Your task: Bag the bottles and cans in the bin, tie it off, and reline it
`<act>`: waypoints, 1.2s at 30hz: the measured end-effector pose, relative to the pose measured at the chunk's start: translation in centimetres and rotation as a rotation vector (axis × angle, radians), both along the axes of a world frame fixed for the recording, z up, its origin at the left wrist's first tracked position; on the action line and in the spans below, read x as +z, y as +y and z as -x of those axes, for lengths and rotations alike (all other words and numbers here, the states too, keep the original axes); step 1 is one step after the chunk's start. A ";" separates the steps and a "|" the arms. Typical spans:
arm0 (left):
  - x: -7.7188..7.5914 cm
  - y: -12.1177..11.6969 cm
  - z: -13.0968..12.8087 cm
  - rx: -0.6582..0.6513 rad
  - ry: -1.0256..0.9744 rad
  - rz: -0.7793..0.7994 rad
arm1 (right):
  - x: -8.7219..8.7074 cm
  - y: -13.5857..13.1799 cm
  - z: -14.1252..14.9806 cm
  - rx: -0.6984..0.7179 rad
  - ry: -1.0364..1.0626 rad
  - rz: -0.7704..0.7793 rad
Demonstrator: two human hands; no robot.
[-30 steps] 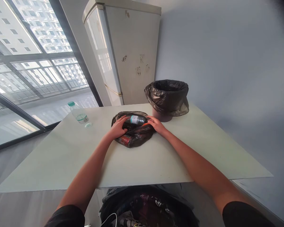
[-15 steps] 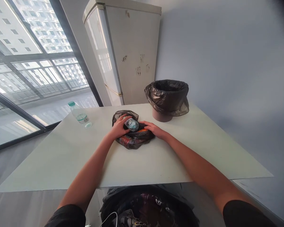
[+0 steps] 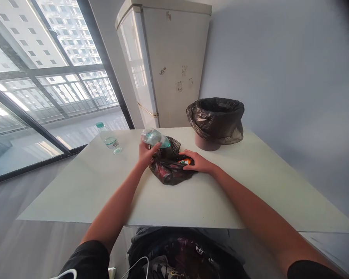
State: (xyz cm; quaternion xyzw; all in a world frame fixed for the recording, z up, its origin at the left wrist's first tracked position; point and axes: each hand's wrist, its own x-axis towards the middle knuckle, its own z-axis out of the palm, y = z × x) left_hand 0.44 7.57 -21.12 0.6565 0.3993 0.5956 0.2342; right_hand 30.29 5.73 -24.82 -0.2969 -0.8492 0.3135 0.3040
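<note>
My left hand (image 3: 147, 154) is closed around a clear plastic bottle (image 3: 153, 136), lifted just above a black plastic bag (image 3: 177, 176). The bottle lies tilted, its green cap end pointing right and slightly down. Through the thin bag, which rests on the table, reddish items show. My right hand (image 3: 198, 162) grips the bag's right side, thumb and fingers around its opening. Between them an orange and white packet (image 3: 185, 161) peeks out; whether the fingers touch it I cannot tell.
Another clear bottle with a green cap (image 3: 109, 138) stands on the white table (image 3: 84, 190) at the left. Back right is a bin (image 3: 207, 144) lined with a black bag (image 3: 221, 126). Behind stand a fridge (image 3: 177, 50) and glass doors (image 3: 61, 89).
My left hand has raised the bottle out of the bag and turned it, so the cap end now points right. My right hand still stays at the bag's right side.
</note>
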 end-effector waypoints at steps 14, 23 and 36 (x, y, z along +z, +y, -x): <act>4.3 -1.1 5.0 -0.386 -0.566 0.157 | -0.6 1.0 -1.6 -0.234 -0.054 -0.105; 6.0 -5.7 7.6 -0.273 -0.418 0.084 | 0.6 0.0 -2.3 -0.261 -0.090 -0.116; -0.4 -10.7 18.6 0.630 0.501 0.006 | 0.8 -0.4 -2.2 -0.266 -0.146 -0.071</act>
